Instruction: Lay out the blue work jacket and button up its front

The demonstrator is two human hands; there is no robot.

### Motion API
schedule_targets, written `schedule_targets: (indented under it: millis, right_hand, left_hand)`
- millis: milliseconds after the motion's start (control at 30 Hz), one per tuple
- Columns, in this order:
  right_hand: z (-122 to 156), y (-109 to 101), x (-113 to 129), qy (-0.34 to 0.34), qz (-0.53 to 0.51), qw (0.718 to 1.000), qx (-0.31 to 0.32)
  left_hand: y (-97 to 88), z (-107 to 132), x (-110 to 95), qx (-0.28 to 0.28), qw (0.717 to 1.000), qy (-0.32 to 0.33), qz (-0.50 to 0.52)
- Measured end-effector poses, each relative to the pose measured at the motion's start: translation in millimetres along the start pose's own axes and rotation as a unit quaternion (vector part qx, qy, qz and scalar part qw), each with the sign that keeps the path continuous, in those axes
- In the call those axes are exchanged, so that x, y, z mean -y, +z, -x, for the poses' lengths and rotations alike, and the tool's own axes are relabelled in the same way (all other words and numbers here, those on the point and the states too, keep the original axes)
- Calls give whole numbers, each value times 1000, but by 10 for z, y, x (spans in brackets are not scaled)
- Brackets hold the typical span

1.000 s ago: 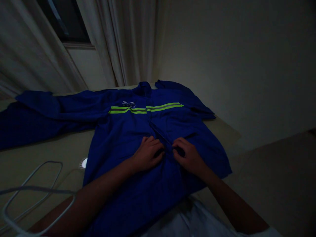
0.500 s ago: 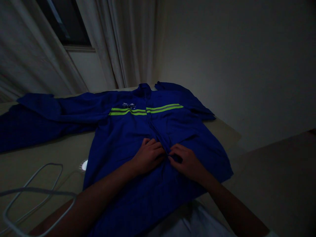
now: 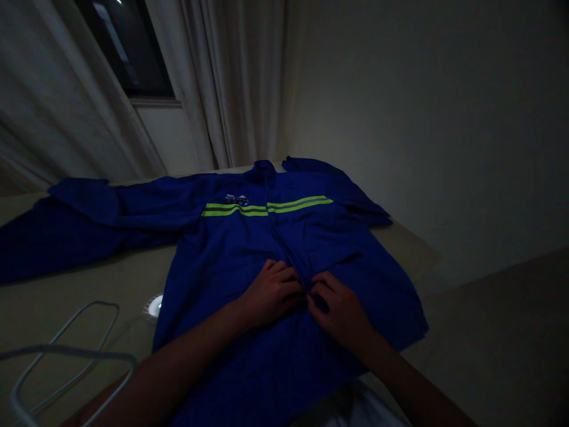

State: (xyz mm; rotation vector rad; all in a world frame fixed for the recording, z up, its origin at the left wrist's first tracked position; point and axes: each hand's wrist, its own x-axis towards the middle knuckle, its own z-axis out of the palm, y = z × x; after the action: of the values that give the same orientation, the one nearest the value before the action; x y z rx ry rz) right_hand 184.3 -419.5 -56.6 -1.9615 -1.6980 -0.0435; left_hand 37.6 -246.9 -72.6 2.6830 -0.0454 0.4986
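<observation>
The blue jacket (image 3: 226,249) lay spread on the table (image 3: 111,281), collar (image 3: 265,168) toward twelve o'clock. At its front edge (image 3: 283,244), the left hand (image 3: 276,292) curled, the right hand (image 3: 341,309) nearly pinched; hold uncertain. Apparently they worked the opening, which called for aligned edges.

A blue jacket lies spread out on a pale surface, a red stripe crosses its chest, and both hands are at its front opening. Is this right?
Not quite: the head view shows the chest stripe as bright yellow-green, not red. The blue jacket does lie spread out on the pale surface, with the left hand and the right hand at its front opening.
</observation>
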Motion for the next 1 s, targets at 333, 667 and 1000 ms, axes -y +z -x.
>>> schedule_targets:
  millis: [333, 667, 1000]
  right_hand:
    - [12, -66, 52, -28, 24, 998, 56]
    - [-174, -206, -115, 33, -206, 973, 97]
    - [-209, -123, -340, 83, -334, 931, 119]
  left_hand:
    - [30, 4, -13, -2, 1000, -10, -18]
    - [-12, -27, -34, 20, 999, -43, 0]
    - [-18, -17, -28, 27, 997, -57, 53]
